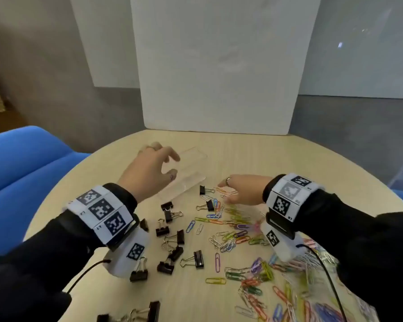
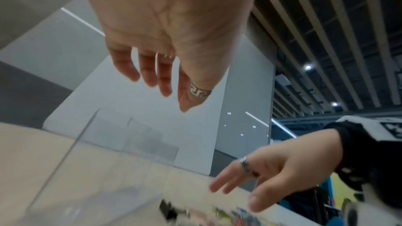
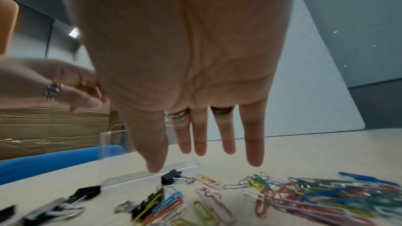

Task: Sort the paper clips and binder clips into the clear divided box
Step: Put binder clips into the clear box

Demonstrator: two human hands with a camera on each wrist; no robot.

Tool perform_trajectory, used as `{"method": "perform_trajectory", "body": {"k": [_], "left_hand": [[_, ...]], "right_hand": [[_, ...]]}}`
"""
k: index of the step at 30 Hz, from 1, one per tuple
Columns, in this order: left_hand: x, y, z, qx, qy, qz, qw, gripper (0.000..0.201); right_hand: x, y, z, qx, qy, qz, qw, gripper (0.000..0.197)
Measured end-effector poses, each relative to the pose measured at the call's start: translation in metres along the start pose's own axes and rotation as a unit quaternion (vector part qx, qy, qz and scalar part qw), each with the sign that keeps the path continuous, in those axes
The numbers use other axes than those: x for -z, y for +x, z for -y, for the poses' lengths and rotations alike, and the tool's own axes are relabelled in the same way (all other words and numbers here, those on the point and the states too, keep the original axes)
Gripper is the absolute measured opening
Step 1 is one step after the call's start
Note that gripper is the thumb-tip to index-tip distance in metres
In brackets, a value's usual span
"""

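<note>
The clear divided box (image 1: 191,168) lies on the round wooden table (image 1: 265,154), left of centre. My left hand (image 1: 173,167) hovers over its near-left end, fingers loosely spread and holding nothing. From the left wrist view, the left hand (image 2: 158,92) hangs above the box wall (image 2: 87,135). My right hand (image 1: 226,192) is held low and flat over the coloured paper clips (image 1: 237,231). Seen from the right wrist, the right hand (image 3: 172,157) has straight fingers above the paper clips (image 3: 304,195) and a black binder clip (image 3: 170,178). More black binder clips (image 1: 170,231) are scattered on the left.
A white board (image 1: 219,77) stands at the table's far edge. A blue chair (image 1: 21,170) sits to the left. A clear bag (image 1: 323,287) with more paper clips lies at the lower right. Large binder clips (image 1: 149,312) lie by the near edge.
</note>
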State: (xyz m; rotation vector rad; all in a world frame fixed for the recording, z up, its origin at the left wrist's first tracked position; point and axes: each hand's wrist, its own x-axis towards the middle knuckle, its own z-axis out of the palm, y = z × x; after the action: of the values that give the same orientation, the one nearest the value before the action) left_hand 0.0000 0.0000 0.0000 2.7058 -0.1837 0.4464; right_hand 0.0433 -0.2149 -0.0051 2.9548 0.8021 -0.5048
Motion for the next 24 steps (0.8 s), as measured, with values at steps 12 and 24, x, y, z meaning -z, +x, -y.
{"method": "perform_trajectory", "body": {"k": [12,24], "left_hand": [[-0.025,0.022,0.015,0.096,-0.002,0.093,0.991,0.066],[-0.021,0.018,0.031,0.097,-0.079,0.1,0.987,0.069]], "right_hand": [[-0.008,0.021,-0.005,-0.017,-0.043,0.083,0.995,0.047],[-0.013,0.014,0.01,0.036,-0.057,0.041,0.997,0.054]]}}
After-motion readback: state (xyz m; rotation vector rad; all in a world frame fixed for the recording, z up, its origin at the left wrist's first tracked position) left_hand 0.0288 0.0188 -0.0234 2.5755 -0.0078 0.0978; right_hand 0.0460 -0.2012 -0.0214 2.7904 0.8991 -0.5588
